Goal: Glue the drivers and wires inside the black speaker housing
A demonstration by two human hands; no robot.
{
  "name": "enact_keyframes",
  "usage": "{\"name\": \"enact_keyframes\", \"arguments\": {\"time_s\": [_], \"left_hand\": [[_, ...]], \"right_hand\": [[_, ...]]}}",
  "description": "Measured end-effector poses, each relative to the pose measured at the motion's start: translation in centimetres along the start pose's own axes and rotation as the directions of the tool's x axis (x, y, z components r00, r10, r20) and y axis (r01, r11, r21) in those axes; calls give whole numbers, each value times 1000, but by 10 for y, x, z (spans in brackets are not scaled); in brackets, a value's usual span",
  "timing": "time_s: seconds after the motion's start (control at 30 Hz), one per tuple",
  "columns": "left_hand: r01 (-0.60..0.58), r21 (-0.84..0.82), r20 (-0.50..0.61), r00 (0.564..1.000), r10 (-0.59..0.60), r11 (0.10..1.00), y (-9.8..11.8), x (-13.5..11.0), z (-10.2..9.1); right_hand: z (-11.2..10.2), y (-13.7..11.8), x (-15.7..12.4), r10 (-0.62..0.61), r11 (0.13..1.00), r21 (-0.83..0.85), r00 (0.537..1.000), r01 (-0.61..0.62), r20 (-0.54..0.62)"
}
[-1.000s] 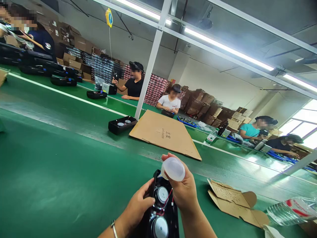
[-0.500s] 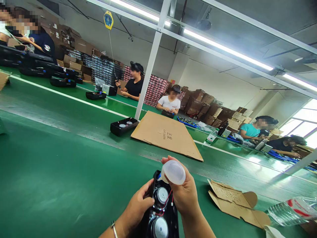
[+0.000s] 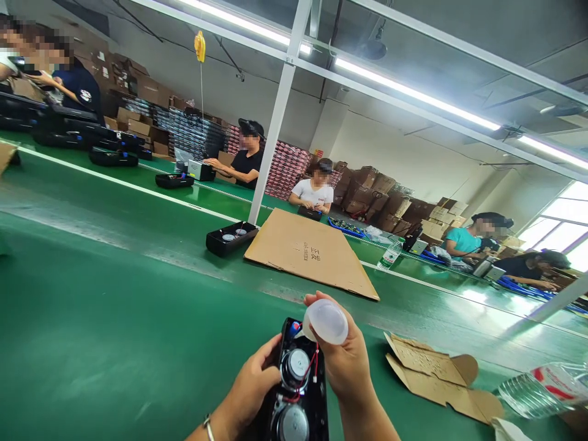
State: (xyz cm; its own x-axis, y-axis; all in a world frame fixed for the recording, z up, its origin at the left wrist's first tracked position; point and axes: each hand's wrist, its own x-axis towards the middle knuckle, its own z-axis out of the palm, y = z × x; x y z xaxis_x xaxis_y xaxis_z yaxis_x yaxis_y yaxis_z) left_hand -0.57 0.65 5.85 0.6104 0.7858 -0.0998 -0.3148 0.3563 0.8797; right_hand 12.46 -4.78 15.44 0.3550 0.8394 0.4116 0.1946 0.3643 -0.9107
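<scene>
A black speaker housing (image 3: 320, 392) lies lengthwise in front of me, its inner side facing up. Two round speakers (image 3: 298, 364) with pale magnets and red and black wires sit inside it. My left hand (image 3: 255, 380) grips the housing's left edge, thumb over the rim. In my right hand (image 3: 346, 358) is a translucent white squeeze bottle (image 3: 328, 321), its round base toward me and its other end pointing down into the far end of the housing. That lower end is hidden behind the hand and bottle. A blue part (image 3: 294, 329) shows beside it.
A cardboard sheet (image 3: 312, 254) and another speaker housing (image 3: 229, 237) lie ahead on the green bench (image 3: 114, 306). To the right are torn cardboard (image 3: 441, 370) and a large water bottle (image 3: 542, 389). A white post (image 3: 274, 141) rises beyond; co-workers sit across the line.
My right hand and the squeeze bottle have shifted slightly right and down; the blue part shows more. Across the line, a co-worker's hand has moved from a hanging tool to a box.
</scene>
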Motion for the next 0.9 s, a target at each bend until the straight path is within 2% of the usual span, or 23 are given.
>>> {"name": "enact_keyframes", "arguments": {"time_s": [0.17,0.4,0.5,0.57,0.63,0.67,0.73,0.77,0.8,0.87,0.9], "left_hand": [[-21,-22,13,1000,21,1000,-1,1,0],[-4,-49,-38,999,2,999,6,0,3],[-8,-52,-45,999,6,999,6,-1,2],[-15,-47,-44,999,13,999,2,-1,-1],[-11,-34,-45,999,10,999,-4,2,-6],[-5,-25,-41,999,4,1000,-8,5,-10],[2,1,-25,1000,-2,1000,-17,12,-18],[-2,20,-15,1000,2,1000,-21,16,-22],[-7,40,-7,1000,7,999,-24,19,-26],[-13,76,-2,1000,13,997,-29,24,-31],[-11,85,-7,1000,11,996,-30,25,-32]], "right_hand": [[-3,1,1,-8,1000,4,1000,8,-22],[-1,-2,-1,4,996,91,999,0,-39],[-18,-13,-7,-15,984,176,991,38,-130],[-43,-27,-12,-45,969,222,961,108,-272],[-76,-42,-20,-83,955,213,876,206,-474],[-95,-47,-26,-102,951,181,807,251,-582],[-137,-48,-42,-131,958,69,636,279,-760],[-159,-42,-52,-139,969,1,547,247,-826],[-182,-32,-63,-137,982,-57,476,178,-869],[-226,-5,-87,-124,990,-140,361,-19,-924],[-246,8,-98,-89,982,-147,388,-122,-917]]}}
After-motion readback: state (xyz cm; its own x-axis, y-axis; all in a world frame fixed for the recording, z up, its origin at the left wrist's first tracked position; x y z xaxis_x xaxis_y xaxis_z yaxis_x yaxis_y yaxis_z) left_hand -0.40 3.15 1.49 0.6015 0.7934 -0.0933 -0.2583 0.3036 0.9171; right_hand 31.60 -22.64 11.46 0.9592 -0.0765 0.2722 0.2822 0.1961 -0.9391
